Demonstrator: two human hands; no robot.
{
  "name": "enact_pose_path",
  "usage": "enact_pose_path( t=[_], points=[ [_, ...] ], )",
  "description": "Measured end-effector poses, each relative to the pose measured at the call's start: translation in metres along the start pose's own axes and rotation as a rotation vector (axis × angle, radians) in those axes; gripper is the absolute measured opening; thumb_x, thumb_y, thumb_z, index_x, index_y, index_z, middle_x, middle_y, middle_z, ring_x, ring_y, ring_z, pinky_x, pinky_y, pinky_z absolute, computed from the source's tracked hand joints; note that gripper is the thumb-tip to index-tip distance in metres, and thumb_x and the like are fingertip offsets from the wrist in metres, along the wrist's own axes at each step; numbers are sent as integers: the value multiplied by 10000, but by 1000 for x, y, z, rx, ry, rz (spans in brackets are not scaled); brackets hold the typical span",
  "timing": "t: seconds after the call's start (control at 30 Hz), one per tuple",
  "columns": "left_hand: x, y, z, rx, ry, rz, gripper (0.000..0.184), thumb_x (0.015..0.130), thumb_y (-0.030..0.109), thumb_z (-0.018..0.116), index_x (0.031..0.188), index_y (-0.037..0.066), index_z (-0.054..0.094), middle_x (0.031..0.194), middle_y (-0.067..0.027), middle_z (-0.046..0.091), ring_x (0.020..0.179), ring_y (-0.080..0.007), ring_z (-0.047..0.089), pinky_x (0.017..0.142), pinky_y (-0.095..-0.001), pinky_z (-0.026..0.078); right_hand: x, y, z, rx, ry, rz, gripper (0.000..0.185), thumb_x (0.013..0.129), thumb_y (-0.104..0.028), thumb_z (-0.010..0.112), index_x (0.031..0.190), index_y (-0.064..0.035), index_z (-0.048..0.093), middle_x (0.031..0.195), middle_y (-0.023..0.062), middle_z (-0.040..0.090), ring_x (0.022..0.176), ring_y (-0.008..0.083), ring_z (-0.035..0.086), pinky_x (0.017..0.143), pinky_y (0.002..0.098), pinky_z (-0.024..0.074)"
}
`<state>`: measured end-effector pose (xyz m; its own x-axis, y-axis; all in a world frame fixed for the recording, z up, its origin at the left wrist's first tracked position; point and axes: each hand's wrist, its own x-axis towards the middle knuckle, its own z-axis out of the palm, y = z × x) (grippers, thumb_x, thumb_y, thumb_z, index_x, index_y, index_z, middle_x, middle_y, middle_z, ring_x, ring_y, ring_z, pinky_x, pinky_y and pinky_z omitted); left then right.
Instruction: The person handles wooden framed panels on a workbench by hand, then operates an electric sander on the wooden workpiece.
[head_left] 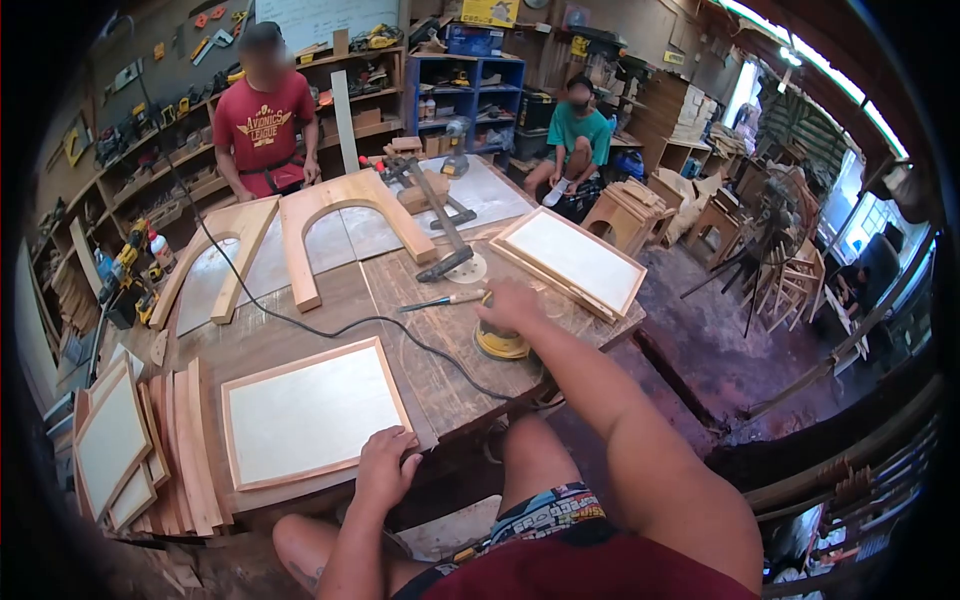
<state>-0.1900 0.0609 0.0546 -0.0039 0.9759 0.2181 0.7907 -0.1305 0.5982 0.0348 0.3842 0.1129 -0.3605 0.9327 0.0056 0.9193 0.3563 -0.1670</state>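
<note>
My right hand (508, 306) is wrapped over the top of a yellow orbital sander (500, 344), which sits on the worktable near its front edge. A framed panel (315, 415) with a white face and a light wooden border lies flat to the left of the sander. My left hand (388, 465) grips the near right corner of that panel, fingers curled over the border. Just beyond the sander lies a thin tool with a wooden handle and blue shaft (432, 303). A black cord (345, 328) runs across the table between panel and sander.
Another framed panel (575, 258) lies stacked at the right. Arched wooden pieces (355, 190), a bar clamp (452, 240) and a drill (455, 148) occupy the far side. Framed panels (112, 440) and curved slats (193, 450) stand at the left. Two people (265, 120) (578, 135) are beyond the table.
</note>
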Motion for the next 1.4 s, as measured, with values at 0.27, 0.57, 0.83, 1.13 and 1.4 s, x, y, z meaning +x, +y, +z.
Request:
enact_pose_path(
  t=[0.27,0.57,0.83,1.13,1.4],
  points=[
    [3,-28,27,100,-8,4,306,815,108,773,1117,118,728,1320,-166,638,1228,-369,582,1037,-464,478,-9,-7,-12,23,-5,20,622,874,-517,674,1362,-137,618,1331,190,613,1254,342,594,1061,474,480],
    [14,-30,33,30,80,11,157,776,61,770,908,107,700,1260,-166,650,1189,-367,600,968,-482,486,-5,-5,-10,8,-10,16,621,864,-517,674,1359,-145,624,1321,182,623,1253,338,598,1049,475,491],
    [18,-28,33,49,79,17,167,763,50,756,906,87,678,1226,-177,644,1151,-377,611,942,-488,493,-6,-6,-6,17,19,20,623,861,-515,678,1368,-158,619,1330,173,623,1249,333,604,1046,470,494],
    [16,-31,37,45,128,38,169,780,62,759,921,80,666,1210,-155,645,1123,-371,615,920,-481,496,-12,-13,-21,11,-38,49,622,873,-520,688,1366,-147,619,1330,168,626,1254,323,601,1041,461,498],
    [18,-25,32,10,101,5,189,753,33,785,897,76,671,1221,-171,650,1137,-394,617,954,-488,510,-8,-11,-13,3,-9,41,610,879,-518,677,1356,-141,631,1329,164,626,1262,327,591,1058,452,484]
  ],
)
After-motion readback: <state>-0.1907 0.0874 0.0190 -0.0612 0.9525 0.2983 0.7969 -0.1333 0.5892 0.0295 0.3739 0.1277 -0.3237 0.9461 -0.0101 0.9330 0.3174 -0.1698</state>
